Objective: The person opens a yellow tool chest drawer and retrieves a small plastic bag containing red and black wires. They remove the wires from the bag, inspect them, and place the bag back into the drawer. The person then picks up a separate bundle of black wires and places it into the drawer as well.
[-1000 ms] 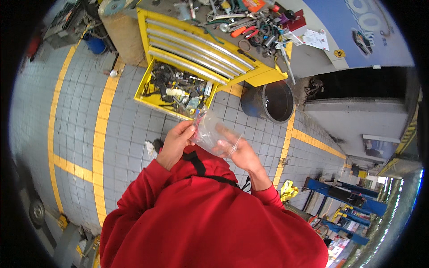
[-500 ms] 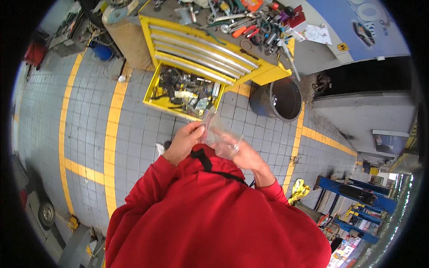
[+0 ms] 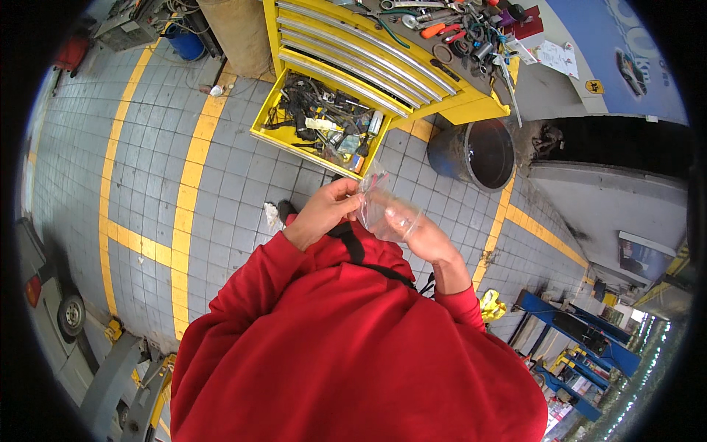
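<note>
My left hand (image 3: 327, 212) pinches the edge of a clear plastic bag (image 3: 379, 222) with a reddish strip near its top, held in front of my waist. My right hand (image 3: 423, 237) is on the bag's other side, with thumb and fingers showing through the film. Whether those fingers are inside the bag or behind it I cannot tell. Just beyond the bag, a yellow drawer (image 3: 305, 153) stands pulled out. It holds a jumble of dark parts, cables, a white cylinder and small packets.
Above the drawer, a yellow tool cabinet (image 3: 471, 110) carries wrenches, orange-handled tools and other loose items. To its right stands a dark bin (image 3: 451, 155). A white crumpled scrap (image 3: 272, 216) lies on the tiled floor by my foot. A car wheel (image 3: 71, 315) is at the left.
The view has shifted, so the cabinet and drawer sit higher and further right in the picture. Both hands keep the bag between them, and the right thumb now shows more plainly through it.
</note>
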Demonstrator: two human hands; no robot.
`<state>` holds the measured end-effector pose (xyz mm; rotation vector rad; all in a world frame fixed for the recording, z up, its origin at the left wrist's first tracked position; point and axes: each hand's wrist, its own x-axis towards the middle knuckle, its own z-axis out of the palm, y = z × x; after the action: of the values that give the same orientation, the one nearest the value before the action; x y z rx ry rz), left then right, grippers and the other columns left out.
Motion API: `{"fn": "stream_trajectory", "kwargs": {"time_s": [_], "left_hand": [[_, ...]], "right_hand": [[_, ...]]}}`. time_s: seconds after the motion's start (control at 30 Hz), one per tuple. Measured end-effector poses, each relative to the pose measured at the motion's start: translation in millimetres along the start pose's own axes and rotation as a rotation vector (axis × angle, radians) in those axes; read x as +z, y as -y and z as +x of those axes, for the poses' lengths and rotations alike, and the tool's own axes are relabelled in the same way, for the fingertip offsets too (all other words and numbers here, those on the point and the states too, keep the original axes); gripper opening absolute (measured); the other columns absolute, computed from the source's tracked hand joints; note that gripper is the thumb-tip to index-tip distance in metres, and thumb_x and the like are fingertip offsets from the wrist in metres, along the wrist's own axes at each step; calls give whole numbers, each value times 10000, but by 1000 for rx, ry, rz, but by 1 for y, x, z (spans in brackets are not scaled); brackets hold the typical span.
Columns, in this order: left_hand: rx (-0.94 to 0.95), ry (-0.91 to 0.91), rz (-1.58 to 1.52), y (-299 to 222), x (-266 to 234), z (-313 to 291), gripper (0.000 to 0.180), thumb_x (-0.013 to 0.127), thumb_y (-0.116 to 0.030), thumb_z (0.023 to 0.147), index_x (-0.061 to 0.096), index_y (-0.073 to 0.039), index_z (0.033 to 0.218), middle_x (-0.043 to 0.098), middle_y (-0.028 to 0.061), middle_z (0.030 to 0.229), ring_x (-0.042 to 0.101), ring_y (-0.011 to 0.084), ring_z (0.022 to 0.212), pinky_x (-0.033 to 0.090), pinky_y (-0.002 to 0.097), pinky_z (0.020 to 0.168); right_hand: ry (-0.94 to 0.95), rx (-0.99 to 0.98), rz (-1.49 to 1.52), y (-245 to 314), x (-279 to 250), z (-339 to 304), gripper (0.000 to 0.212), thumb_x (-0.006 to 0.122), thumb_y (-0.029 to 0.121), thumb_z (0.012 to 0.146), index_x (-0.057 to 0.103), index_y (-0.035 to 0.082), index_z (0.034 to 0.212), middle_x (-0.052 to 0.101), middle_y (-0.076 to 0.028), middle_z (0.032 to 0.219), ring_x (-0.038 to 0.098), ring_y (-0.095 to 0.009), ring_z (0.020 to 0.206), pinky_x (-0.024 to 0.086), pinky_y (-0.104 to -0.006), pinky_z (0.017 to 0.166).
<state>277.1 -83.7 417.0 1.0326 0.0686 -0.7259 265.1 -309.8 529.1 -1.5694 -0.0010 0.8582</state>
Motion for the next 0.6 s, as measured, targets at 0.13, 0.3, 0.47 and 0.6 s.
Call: {"fn": "stream_trajectory", "kwargs": {"time_s": [0.13, 0.3, 0.47, 0.6], "left_hand": [[-1, 30, 28, -4, 0, -2, 196, 656, -195, 1082, 683, -49, 1209, 685, -34, 1025, 586, 42, 846, 504, 222, 772], [47, -24, -9, -3, 7, -6, 196, 647, -171, 1081, 673, -43, 1227, 690, -24, 1040, 603, 44, 875, 511, 229, 767], [10, 55, 68, -3, 8, -10, 226, 638, -119, 1074, 624, -20, 1277, 693, 10, 1075, 627, 61, 922, 535, 254, 795], [27, 49, 52, 0, 13, -17, 169, 607, -76, 1082, 614, -23, 1243, 675, -5, 1097, 615, 61, 977, 523, 256, 880]], "right_hand": [[-98, -43, -44, -7, 0, 1, 514, 542, 384, 1141, 578, 28, 1509, 609, -116, 1467, 567, -230, 1327, 439, -373, 1144], [-207, 30, 238, -14, 3, -5, 434, 625, 283, 1111, 633, 13, 1450, 643, -81, 1410, 601, -193, 1270, 483, -354, 1094], [-145, 32, 157, -13, 3, -9, 443, 644, 262, 1090, 634, 10, 1455, 691, -64, 1328, 646, -160, 1140, 534, -324, 984], [-194, -43, 102, -17, 5, -11, 345, 618, 183, 1095, 685, 29, 1396, 727, -28, 1180, 647, -110, 984, 549, -279, 849]]}}
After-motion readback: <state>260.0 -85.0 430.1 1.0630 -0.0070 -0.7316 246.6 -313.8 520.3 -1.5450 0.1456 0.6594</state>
